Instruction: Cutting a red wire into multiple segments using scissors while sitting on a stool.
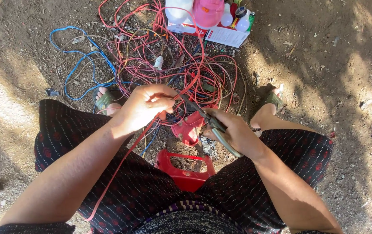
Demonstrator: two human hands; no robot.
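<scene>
Both hands work a red wire with a cutter above the wire pile.

The left hand (pixel 144 106) has its fingers pinched shut on the red wire (pixel 121 162), which runs down across the lap. The right hand (pixel 233 132) has its fingers wrapped around the green-handled cutter (pixel 209 123), tip meeting the wire beside the left fingers. The wire pile (pixel 168 65) lies just beyond; bare dirt ground (pixel 333 78) opens right of it.

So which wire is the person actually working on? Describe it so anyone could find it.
Start at the tangle of wires on the dirt ahead of the knees. From it one red wire runs into the left hand, where the pliers in the right hand meet it. It alone trails back over the lap.
</scene>
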